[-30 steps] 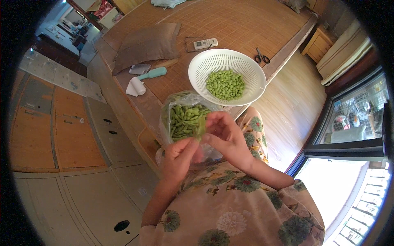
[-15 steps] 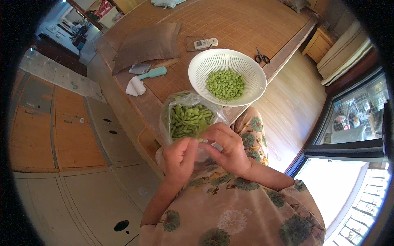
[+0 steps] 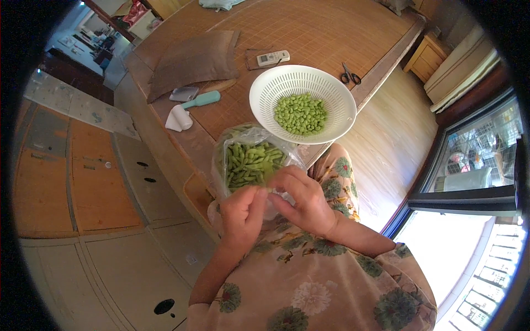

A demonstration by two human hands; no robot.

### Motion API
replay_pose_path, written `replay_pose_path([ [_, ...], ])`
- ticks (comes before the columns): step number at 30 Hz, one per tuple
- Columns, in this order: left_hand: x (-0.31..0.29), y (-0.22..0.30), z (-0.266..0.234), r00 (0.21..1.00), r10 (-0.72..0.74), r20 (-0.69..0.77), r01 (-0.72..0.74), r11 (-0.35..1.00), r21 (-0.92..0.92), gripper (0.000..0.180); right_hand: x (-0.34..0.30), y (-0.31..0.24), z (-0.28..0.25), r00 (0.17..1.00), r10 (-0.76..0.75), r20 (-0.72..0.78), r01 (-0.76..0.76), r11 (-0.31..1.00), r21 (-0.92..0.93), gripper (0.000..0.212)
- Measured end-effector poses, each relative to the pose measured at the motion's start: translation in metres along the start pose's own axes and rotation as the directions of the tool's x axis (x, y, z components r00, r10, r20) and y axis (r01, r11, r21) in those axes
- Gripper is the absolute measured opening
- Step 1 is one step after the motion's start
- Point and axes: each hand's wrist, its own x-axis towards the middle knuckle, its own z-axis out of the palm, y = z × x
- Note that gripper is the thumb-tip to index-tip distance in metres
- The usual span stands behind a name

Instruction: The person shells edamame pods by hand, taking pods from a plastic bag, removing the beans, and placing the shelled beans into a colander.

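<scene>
My left hand [image 3: 241,214] and my right hand [image 3: 303,199] meet over my lap, fingertips pinched together on a green soybean pod [image 3: 269,190]. Most of that pod is hidden by my fingers. Just beyond them, a clear plastic bag [image 3: 220,161] stands open, full of green soybean pods [image 3: 251,163]. Past the bag to the right sits a white slotted colander [image 3: 343,105], holding a heap of shelled green soybeans [image 3: 301,114].
The colander rests on a wide mat-covered surface [image 3: 314,33]. Around it lie scissors [image 3: 350,74], a remote control [image 3: 273,58], a brown pillow [image 3: 193,60] and a mint-green handle [image 3: 201,100] beside a white roll [image 3: 178,118]. Cabinets [image 3: 102,182] line the left.
The whole view has shifted slightly, with the things on the mat a little further left. Both hands keep almost the same place and their pinch on the pod.
</scene>
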Motion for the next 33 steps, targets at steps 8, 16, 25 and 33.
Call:
replay_pose_path([
  [8,0.001,-0.005,0.0,0.993,-0.116,0.006,0.116,0.988,-0.099,0.013,0.007,0.02,-0.016,0.979,0.197,-0.042,-0.191,0.975,0.115,0.016],
  [16,-0.018,-0.068,-0.049,0.872,-0.296,-0.388,0.247,0.953,-0.173,0.014,0.057,0.101,-0.064,0.962,0.093,-0.255,-0.182,0.918,-0.351,0.033],
  [25,-0.056,-0.196,-0.119,0.812,-0.416,-0.409,0.546,0.789,0.282,0.031,0.023,0.069,-0.044,0.938,0.304,-0.166,-0.295,0.953,0.073,0.009],
  [33,-0.054,-0.223,-0.101,0.844,-0.344,-0.412,0.423,0.899,0.116,0.025,-0.001,0.066,-0.022,0.918,0.389,0.077,-0.387,0.921,-0.041,0.009],
])
